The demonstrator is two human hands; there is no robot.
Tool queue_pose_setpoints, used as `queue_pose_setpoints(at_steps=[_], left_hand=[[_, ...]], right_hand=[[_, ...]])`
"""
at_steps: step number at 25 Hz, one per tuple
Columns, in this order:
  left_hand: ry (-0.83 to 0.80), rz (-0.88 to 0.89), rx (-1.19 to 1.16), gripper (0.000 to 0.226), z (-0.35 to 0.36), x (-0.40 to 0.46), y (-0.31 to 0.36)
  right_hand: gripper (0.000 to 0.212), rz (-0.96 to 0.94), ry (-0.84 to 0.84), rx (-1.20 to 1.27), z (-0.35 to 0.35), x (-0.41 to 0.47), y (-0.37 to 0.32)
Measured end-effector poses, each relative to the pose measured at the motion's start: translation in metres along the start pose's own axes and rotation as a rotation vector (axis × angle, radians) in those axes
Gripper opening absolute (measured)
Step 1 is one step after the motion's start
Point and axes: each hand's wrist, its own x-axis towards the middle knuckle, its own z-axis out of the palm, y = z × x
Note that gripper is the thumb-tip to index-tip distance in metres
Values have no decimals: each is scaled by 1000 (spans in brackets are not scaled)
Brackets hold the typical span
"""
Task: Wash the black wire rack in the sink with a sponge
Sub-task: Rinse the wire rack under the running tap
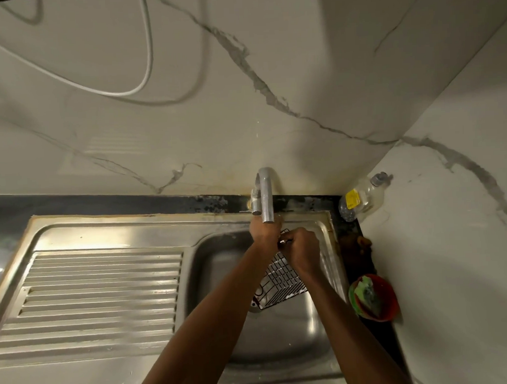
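The black wire rack [281, 280] stands tilted in the steel sink [217, 267], its lower edge resting near the basin floor with white suds along it. My right hand [301, 250] is closed on the rack's upper edge. My left hand [263, 233] reaches just under the tap [265, 197], beside the rack's top corner; its fingers are hidden, so whether it holds anything is unclear. A green sponge [368, 295] lies in a red bowl [389, 296] on the counter to the right of the sink.
A ribbed steel drainboard [100, 292] fills the left side. A clear soap bottle [361, 198] with a yellow label lies in the back right corner. Marble walls close in behind and to the right. A white cable [148, 52] hangs on the back wall.
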Motion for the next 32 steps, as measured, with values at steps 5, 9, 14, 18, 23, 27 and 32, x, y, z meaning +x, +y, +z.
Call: queue_pose_setpoints(at_steps=[5,9,14,18,23,27,32], left_hand=[[3,368,336,13,-30,-4,-18],[-3,500,476,27,-45,-7,-6],[-4,531,481,27,-46,-4,1],[93,394,393,27,-39,7,4],[145,292,388,14,-27,18,8],[21,71,-23,14,-9,28,6],[94,-133,-466,19,1,21,18]], right_hand=[[17,19,-20,-91,9,0,-6],[24,41,-29,-48,14,4,-12],[24,17,-29,4,11,9,-19],[23,46,-57,0,8,13,-21],[15,115,-22,7,9,16,-23],[10,133,66,44,10,19,-18],[9,133,72,126,8,18,-15]])
